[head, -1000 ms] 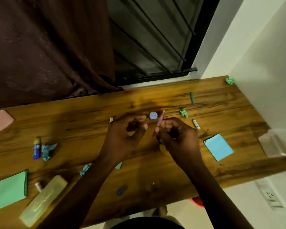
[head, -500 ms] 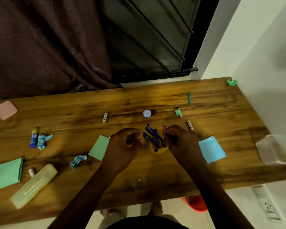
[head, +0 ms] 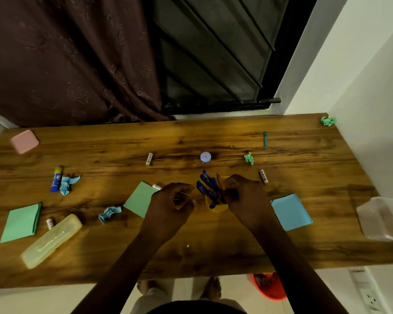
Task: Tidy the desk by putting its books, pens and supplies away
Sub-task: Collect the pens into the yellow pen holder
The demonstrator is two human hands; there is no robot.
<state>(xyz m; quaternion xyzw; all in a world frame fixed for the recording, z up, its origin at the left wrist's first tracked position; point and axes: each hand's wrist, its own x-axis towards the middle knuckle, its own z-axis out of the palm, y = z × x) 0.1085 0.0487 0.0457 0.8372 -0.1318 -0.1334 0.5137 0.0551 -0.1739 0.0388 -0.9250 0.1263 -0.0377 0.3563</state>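
Observation:
A yellow pen cup (head: 216, 208) stands on the wooden desk (head: 213, 241) near the middle, with several blue pens (head: 205, 186) leaning out to the left. My right hand (head: 246, 199) is at the cup's right rim, its fingers closed round a reddish pen (head: 218, 179) that stands in the cup. My left hand (head: 171, 203) hovers just left of the cup with the fingers curled. Something thin may lie between its fingertips, but it is too dark to tell.
Green note pads (head: 22, 222) (head: 138, 198), a blue pad (head: 290, 211), crumpled papers (head: 109, 213) (head: 249, 158) (head: 328, 120), a glue stick (head: 56, 179), a yellow pencil case (head: 51, 241), a pink box (head: 24, 141), a round blue lid (head: 205, 157), a teal cap (head: 265, 139), a clear tray (head: 382, 219). A red bin (head: 269, 285) stands under the desk.
My right hand has brought the reddish pen down into the yellow cup. The view has pulled back, so the cup and the green pad beside my left hand now show.

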